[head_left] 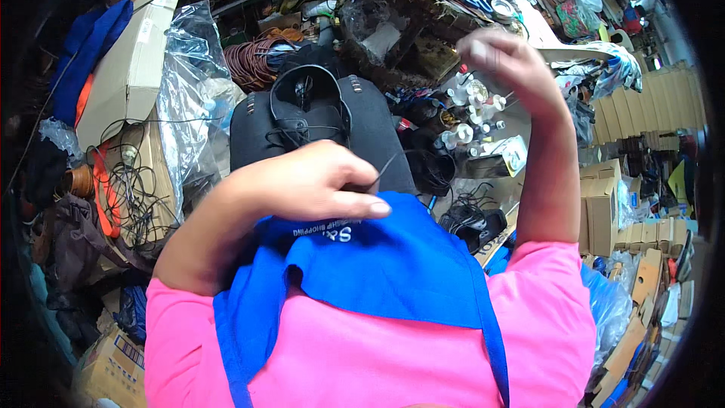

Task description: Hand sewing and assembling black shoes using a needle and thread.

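1. Shoe [311,115] on lap [380,122].
2. Left hand [321,181], near side of shoe: pinching dark strand [388,164].
3. Right hand [510,64], right of shoe: curled, blurred; can't tell grip.
4. Bottles [461,136] right of shoe, cardboard [124,83] left.

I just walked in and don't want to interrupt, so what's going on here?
A person in a pink shirt and blue apron has a black shoe on their lap, its laces loose. The left hand pinches a thin dark strand near it. The right hand is raised, near some bottles; blur hides whether it holds anything.
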`<action>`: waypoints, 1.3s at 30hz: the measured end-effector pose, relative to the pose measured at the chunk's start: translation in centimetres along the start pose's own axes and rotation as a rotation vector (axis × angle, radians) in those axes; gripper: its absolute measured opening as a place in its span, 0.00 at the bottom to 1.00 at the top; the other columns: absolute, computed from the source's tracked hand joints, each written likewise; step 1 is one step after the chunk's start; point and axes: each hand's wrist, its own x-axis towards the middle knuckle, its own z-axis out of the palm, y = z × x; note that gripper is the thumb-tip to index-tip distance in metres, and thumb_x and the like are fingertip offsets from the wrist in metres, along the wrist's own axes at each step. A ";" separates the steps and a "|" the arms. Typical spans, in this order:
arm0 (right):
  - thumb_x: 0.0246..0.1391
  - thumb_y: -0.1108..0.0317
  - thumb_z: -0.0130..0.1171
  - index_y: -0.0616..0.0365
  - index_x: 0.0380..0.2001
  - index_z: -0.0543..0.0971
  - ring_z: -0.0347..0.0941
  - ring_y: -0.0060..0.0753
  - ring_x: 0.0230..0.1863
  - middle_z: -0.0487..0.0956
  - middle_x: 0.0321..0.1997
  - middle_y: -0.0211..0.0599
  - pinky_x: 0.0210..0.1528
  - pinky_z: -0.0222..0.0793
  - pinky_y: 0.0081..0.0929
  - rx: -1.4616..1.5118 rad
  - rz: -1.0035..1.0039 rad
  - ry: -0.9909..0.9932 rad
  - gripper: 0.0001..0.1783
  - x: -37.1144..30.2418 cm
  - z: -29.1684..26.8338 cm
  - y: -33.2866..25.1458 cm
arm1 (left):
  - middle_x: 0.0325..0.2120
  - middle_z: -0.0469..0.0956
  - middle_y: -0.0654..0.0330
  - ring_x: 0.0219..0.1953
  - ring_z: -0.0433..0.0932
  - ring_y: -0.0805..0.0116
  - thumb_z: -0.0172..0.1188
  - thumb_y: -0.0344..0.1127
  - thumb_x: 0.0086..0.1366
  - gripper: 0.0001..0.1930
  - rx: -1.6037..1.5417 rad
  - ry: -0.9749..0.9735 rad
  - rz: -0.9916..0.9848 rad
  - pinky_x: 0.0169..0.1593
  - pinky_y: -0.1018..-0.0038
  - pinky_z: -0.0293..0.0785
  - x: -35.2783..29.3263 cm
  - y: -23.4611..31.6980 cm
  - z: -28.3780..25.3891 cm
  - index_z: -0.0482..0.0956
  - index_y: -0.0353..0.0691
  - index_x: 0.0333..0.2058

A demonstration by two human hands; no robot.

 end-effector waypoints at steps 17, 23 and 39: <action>0.47 0.40 0.56 0.54 0.42 0.80 0.77 0.35 0.37 0.81 0.37 0.41 0.43 0.70 0.31 -1.010 0.488 0.112 0.30 14.5 -12.0 11.1 | 0.35 0.75 0.56 0.41 0.74 0.62 0.60 0.29 0.53 0.09 0.539 1.307 -0.619 0.48 0.72 0.66 -21.2 -8.8 0.2 0.75 0.31 0.33; 0.45 0.44 0.54 0.56 0.31 0.83 0.77 0.42 0.35 0.81 0.30 0.44 0.42 0.70 0.34 -1.087 0.351 0.150 0.26 12.9 -13.5 8.4 | 0.41 0.75 0.54 0.47 0.73 0.57 0.65 0.30 0.49 0.13 0.375 1.049 -0.094 0.52 0.68 0.67 -6.5 -7.4 0.3 0.78 0.35 0.35; 0.47 0.59 0.66 0.68 0.51 0.69 0.75 0.26 0.38 0.78 0.42 0.42 0.43 0.71 0.23 0.863 0.545 -0.614 0.32 -7.9 8.4 7.2 | 0.36 0.75 0.63 0.46 0.71 0.62 0.65 0.34 0.49 0.05 0.462 0.918 -0.003 0.50 0.66 0.62 0.9 -11.5 2.6 0.81 0.43 0.26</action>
